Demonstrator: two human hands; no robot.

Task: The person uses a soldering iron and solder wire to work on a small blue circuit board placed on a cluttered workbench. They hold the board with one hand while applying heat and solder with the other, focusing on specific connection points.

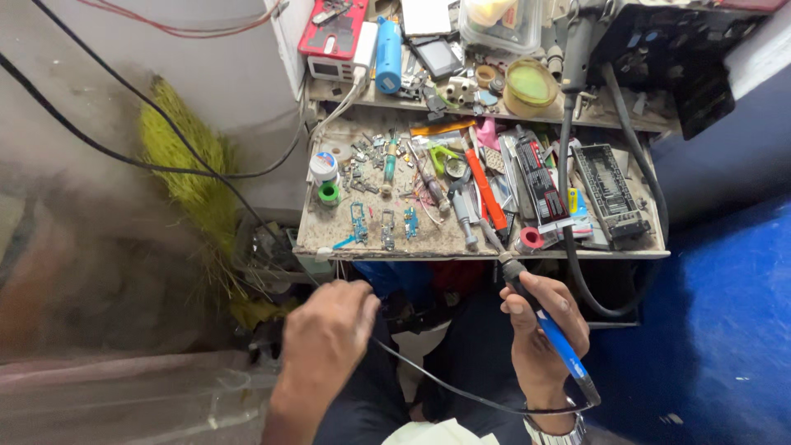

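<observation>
A blue-handled soldering iron is clamped pen-style in the right hand, tip toward the bench at 12 o'clock. The left hand, closed, possibly pinches its cord.

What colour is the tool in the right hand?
Blue and black soldering iron, seen in the head view.

Two hands show: the left hand at seven o'clock and the right hand at five o'clock. There is one blue-handled soldering iron. On the cluttered grey desk lie one orange flat strip, two solder spools, white and green, and three small blue circuit boards. One round yellow-green tin sits at twelve o'clock.
</observation>
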